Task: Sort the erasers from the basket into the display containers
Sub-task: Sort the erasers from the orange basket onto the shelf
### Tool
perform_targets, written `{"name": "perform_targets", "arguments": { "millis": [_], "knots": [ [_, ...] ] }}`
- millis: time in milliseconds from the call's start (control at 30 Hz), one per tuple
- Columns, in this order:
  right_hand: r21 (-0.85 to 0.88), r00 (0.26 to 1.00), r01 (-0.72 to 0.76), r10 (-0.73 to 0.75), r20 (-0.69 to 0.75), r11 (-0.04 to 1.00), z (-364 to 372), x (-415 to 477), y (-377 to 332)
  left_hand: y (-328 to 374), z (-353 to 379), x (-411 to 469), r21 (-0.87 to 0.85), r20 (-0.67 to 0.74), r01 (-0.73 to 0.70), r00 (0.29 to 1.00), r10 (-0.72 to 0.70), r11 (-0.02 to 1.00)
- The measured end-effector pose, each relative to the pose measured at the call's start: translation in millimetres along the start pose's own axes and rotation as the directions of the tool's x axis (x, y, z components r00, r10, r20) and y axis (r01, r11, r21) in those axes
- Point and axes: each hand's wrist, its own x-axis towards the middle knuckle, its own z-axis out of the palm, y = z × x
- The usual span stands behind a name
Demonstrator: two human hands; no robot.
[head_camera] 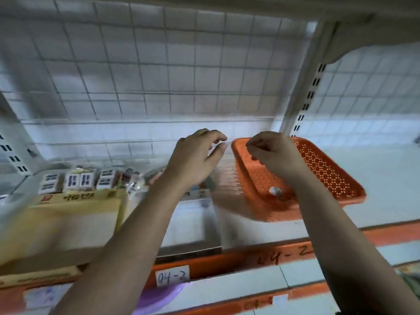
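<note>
Lying in basket: small pale eraser (275, 191), near the front wall; long axis too blurred to tell.
Basket (329, 173): orange perforated plastic, rectangular, long axis front-to-back on shelf (386, 178).
Left hand (195, 160): beside basket, fingers curled; grip unclear.
Right hand (272, 155): over basket, fingers curled down; contents unclear.
Display containers (195, 223): clear, boxy, left of basket.

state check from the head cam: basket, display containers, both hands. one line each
orange basket: upright, nearly emptied.
small eraser: lying loose inside the basket, near its front end.
wrapped erasers: lined up in rows, left of the left hand.
clear container: front part bare; blurred.
left hand: raised, fingers loosely curled, nothing seen in it.
right hand: over the basket, fingers curled; contents hidden.
</note>
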Motion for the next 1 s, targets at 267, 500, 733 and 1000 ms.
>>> {"name": "perform_targets", "arguments": {
  "millis": [267, 500, 733, 1000],
  "knots": [
    [-0.104, 0.999, -0.031, 0.029, -0.015, 0.994, -67, -17, 58, 41, 63, 15, -0.010, 0.055, -0.001, 0.999, 0.001, 1.000],
    [-0.101, 0.998, -0.067, 0.065, -0.021, 0.993, -93, -22, 82, 50, 80, 27, -0.002, 0.050, 0.029, 0.998, -0.029, 1.000],
    [-0.149, 0.995, -0.093, 0.086, -0.047, 0.985, -105, -24, 98, 57, 91, 26, 0.002, 0.072, -0.026, 0.997, 0.026, 1.000],
    [-0.448, 0.993, -0.113, 0.094, -0.064, 0.887, -116, -1, 125, 93, 103, -1, -0.044, 0.345, -0.117, 0.930, 0.125, 0.992]
  ]
}}
